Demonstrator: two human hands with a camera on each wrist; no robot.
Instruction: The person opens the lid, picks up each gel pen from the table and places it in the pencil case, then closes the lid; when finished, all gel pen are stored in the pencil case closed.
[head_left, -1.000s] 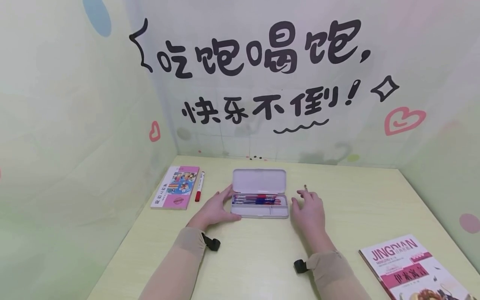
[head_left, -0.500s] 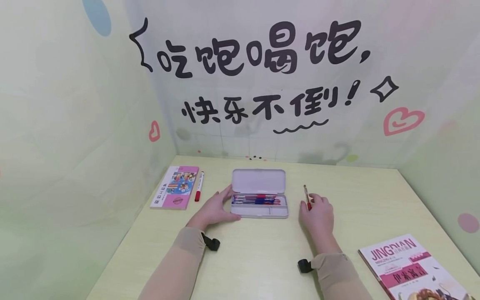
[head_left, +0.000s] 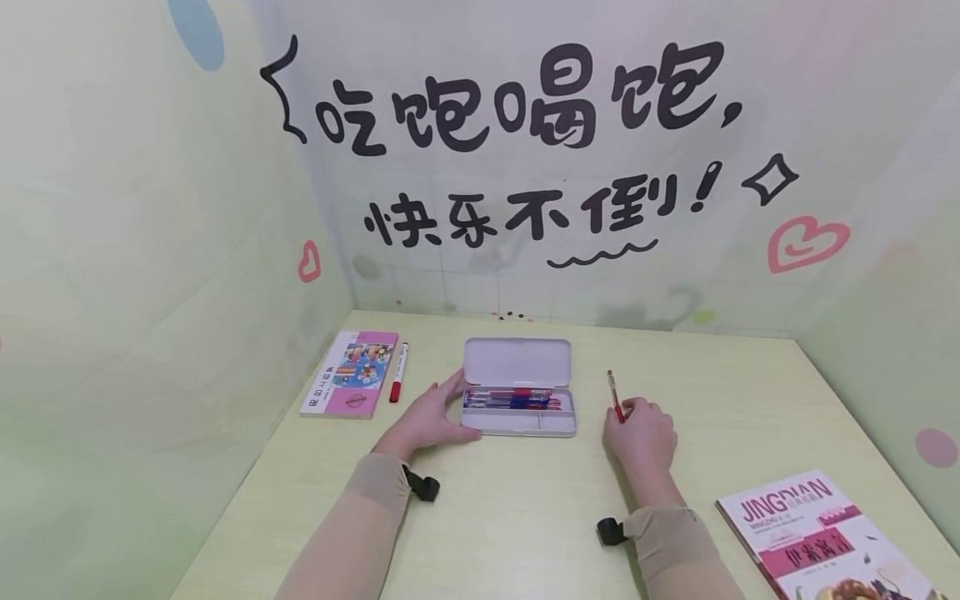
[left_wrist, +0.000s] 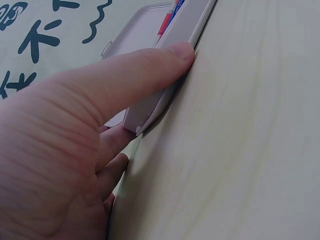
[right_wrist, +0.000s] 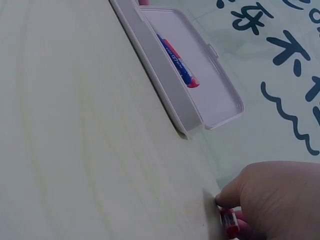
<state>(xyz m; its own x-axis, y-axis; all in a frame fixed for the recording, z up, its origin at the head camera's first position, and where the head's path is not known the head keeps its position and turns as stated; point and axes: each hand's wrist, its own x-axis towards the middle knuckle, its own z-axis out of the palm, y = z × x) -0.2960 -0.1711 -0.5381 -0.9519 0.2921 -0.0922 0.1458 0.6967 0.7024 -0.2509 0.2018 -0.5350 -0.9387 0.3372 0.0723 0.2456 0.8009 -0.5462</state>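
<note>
An opened white pencil case [head_left: 501, 422] lies on the table, its lid [head_left: 517, 362] tipped back. Several red and blue pens [head_left: 510, 400] fill its rear compartment. My left hand [head_left: 429, 419] grips the case's left end; in the left wrist view the thumb [left_wrist: 150, 67] presses the front wall and other fingers curl behind the end. To the right of the case, my right hand [head_left: 643, 437] pinches a slim pen [head_left: 613, 392] with a red lower part, its far end pointing away from me. The right wrist view shows only the pen's red end [right_wrist: 230, 223] near the thumb.
A pink-and-white book [head_left: 352, 375] lies at the back left, with a red-capped marker [head_left: 400, 373] beside it. Another book [head_left: 825, 533] with a white and pink cover lies at the front right. A printed cloth wall [head_left: 525, 283] closes the table's back.
My right hand has moved right and slightly toward me, away from the pencil case. The pen now shows clearly between its fingers. The left hand and the case look unmoved.
</note>
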